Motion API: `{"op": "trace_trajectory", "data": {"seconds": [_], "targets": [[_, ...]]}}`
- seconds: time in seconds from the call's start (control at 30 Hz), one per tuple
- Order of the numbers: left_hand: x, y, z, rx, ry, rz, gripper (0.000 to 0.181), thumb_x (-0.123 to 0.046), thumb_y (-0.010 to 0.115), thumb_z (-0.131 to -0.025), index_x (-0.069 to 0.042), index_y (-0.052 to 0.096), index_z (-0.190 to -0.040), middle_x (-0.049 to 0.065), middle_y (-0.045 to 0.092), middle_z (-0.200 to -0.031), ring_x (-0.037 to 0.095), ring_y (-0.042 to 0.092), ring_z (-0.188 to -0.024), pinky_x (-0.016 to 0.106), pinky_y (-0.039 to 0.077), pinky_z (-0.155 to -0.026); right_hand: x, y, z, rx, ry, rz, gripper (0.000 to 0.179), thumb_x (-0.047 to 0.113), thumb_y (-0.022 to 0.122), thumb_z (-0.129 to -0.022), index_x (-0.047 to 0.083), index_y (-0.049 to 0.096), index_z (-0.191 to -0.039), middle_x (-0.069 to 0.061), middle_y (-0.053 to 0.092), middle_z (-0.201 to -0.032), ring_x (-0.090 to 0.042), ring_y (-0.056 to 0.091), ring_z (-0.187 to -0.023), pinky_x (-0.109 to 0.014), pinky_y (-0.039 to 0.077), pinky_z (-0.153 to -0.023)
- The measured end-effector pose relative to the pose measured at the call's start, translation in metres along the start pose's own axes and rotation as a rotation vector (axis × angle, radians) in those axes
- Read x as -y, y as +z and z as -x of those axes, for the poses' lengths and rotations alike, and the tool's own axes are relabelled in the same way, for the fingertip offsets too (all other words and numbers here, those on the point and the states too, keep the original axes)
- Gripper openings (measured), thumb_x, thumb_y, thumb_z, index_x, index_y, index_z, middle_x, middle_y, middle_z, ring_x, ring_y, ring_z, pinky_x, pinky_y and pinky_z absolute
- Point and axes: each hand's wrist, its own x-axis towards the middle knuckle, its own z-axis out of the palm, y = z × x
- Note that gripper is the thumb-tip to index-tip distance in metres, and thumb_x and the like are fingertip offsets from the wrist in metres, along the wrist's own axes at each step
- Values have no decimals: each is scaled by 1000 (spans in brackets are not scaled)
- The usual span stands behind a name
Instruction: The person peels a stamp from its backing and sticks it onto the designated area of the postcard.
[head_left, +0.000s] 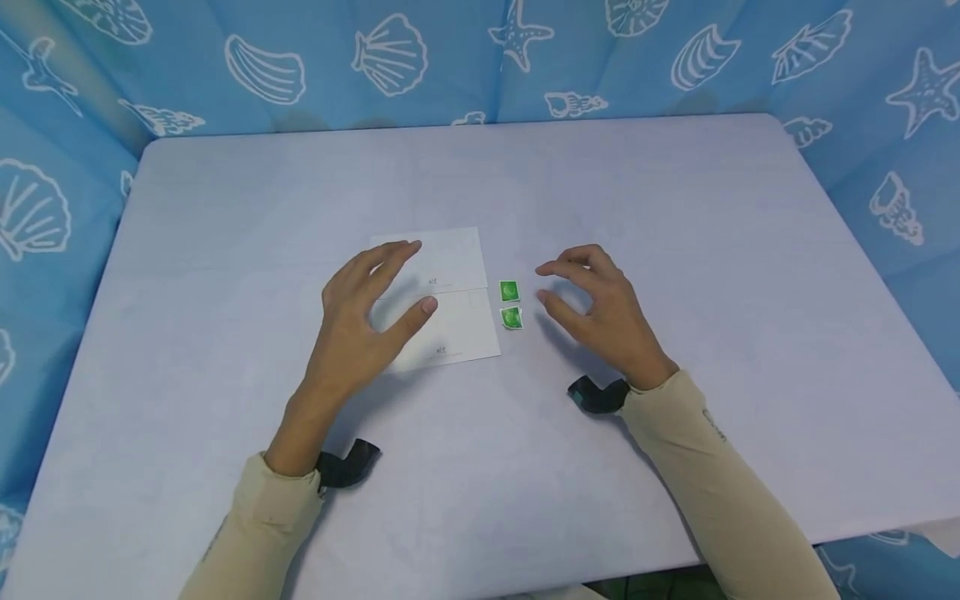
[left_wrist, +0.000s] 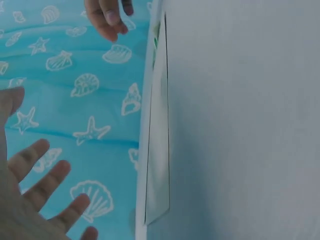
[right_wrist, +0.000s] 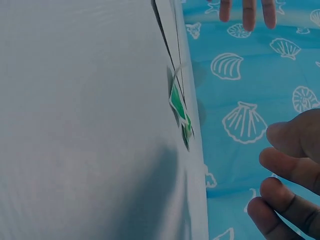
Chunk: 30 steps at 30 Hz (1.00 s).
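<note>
Two white envelopes or cards lie one above the other on the table, a far one [head_left: 453, 258] and a near one [head_left: 457, 329], each with small faint print near its lower edge. To their right are two small green stamp-like squares with white borders, one [head_left: 509, 291] behind the other [head_left: 512, 318]. My left hand [head_left: 367, 312] hovers over the left side of the white pieces, fingers spread and holding nothing. Right of the green squares, my right hand [head_left: 596, 300] hangs above the table with relaxed, slightly bent fingers and nothing in them. One green square [right_wrist: 177, 103] shows a lifted edge in the right wrist view.
A white cloth covers the table [head_left: 675, 208]. Behind it and along both sides hangs a blue curtain [head_left: 315, 50] with white shells and starfish. Each wrist carries a black strap-like mount, one on the left [head_left: 351, 463] and one on the right [head_left: 597, 395].
</note>
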Motion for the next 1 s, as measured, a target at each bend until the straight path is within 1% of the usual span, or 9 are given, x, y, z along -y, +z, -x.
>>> {"op": "trace_trajectory", "data": {"seconds": [0.13,0.23,0.37,0.47,0.63,0.8,0.9,1.0], "targets": [[-1,3,2,-65,0,38,51,-37,67,-81,-31,52,-130,-10,47,-130,11,37,-125,44,25,-101,2,2,2,5,-22,5,27,21,70,-81,15,67,-107,0,50,-108,-15,48,-102,-35,40,-81],[-3,5,4,-82,-11,55,50,-37,68,-81,-29,55,-128,-11,47,-129,10,37,-123,43,29,-98,3,4,3,7,-32,12,26,21,70,-80,15,68,-106,-1,51,-107,-16,49,-101,-36,39,-80],[-5,9,7,-76,-24,75,48,-37,67,-81,-29,56,-126,-11,48,-127,10,38,-121,41,33,-95,3,6,4,6,-52,20,25,19,71,-79,14,69,-104,-2,52,-106,-18,49,-99,-38,38,-78],[-5,11,8,-69,-21,80,47,-37,67,-81,-29,56,-126,-11,49,-126,10,39,-120,40,34,-95,1,9,5,4,-71,21,24,19,72,-78,14,69,-102,-2,52,-105,-18,50,-99,-38,38,-78],[-5,12,9,-64,-4,97,46,-35,67,-82,-28,56,-126,-10,50,-126,10,40,-119,39,35,-94,-1,13,6,2,-110,9,24,15,74,-75,14,70,-99,-2,53,-103,-17,51,-97,-38,36,-77],[-4,13,11,-62,29,122,44,-30,68,-82,-24,58,-125,-9,52,-123,11,44,-116,37,38,-92,-2,19,5,10,-153,-21,24,14,76,-74,13,70,-97,-1,53,-101,-16,50,-95,-37,34,-76],[-2,13,11,-70,46,127,43,-29,67,-83,-23,58,-124,-9,53,-123,12,45,-114,36,39,-92,-3,22,5,20,-181,-32,23,14,76,-74,14,70,-96,-1,53,-100,-15,50,-95,-37,33,-76],[-1,13,11,-81,49,130,43,-28,67,-83,-22,58,-124,-9,53,-122,11,46,-114,35,38,-92,-3,26,5,33,-212,-41,22,14,76,-73,14,71,-94,-1,53,-99,-15,50,-94,-38,33,-78]]}}
